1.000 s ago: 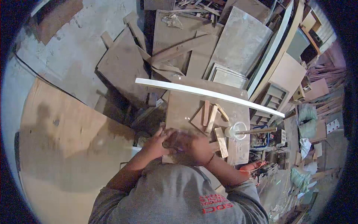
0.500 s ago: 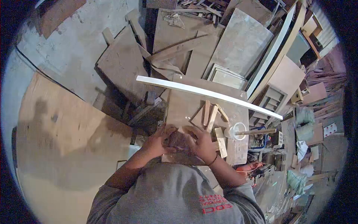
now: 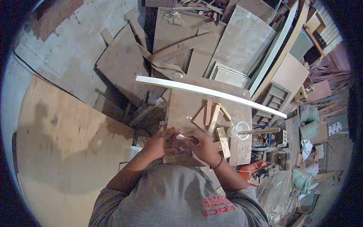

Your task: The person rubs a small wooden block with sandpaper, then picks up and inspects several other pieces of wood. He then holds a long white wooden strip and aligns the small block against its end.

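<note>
The dark piece point(image 3: 177, 144) is at the near edge of the table point(image 3: 181, 104), between the left hand point(image 3: 155, 145) and the right hand point(image 3: 204, 146). The left hand curves along its left side; the right hand, fingers bent inward, is at its right side. Shadow obscures the fingertips, so whether either hand closes fully on the piece cannot be told. A small pale strip point(image 3: 182, 136) shows at the top of the dark piece, between the hands.

A flat wood block point(image 3: 223, 142) lies just beside the right hand and limits clearance on that side. Beyond it stands a cup point(image 3: 233, 132) with a stick point(image 3: 264, 131) projecting to the right. Three narrow wood sticks point(image 3: 214, 118) lie ahead of the right hand. A long white bar point(image 3: 210, 94) spans the table's far part, overhanging both sides. A plywood sheet point(image 3: 75, 151) occupies the left.
</note>
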The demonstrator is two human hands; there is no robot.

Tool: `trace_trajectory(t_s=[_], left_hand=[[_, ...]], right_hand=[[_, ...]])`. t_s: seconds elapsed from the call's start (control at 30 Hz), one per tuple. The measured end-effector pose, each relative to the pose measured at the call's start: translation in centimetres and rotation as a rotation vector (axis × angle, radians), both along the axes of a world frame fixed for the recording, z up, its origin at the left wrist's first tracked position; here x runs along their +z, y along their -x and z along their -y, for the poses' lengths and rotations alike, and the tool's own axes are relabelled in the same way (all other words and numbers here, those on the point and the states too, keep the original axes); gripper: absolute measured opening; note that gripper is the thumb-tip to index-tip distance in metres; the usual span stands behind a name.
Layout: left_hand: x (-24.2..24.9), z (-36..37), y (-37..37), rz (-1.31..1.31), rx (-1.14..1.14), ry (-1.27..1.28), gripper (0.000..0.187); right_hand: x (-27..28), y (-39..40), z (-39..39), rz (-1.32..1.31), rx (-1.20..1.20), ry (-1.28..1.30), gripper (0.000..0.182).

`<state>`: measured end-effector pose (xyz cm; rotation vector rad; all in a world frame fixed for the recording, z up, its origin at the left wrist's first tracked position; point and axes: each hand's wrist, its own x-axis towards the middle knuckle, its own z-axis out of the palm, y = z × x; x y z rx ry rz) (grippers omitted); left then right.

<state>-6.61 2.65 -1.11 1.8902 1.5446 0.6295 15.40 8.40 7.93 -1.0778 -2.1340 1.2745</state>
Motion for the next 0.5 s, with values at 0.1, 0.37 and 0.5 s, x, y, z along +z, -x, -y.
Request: trace_trajectory(t_s=[0.1, 0.37, 0.5], left_hand=[[2.1, 0.3, -0.2, -0.032, 0.049, 0.116, 0.093], [1.8, 0.4, -0.4, -0.098, 0.06, 0.107, 0.093], [1.1, 0.4, -0.2, -0.034, 0.061, 0.056, 0.092]], right_hand=[[1.6, 0.7, -0.3, 0.162, 0.035, -0.335, 0.026], [-0.1, 0.3, -0.4, 0.375, 0.108, -0.56, 0.03], [-1.5, -0.1, 0.4, 0.486, 0.124, -0.575, 0.031]])
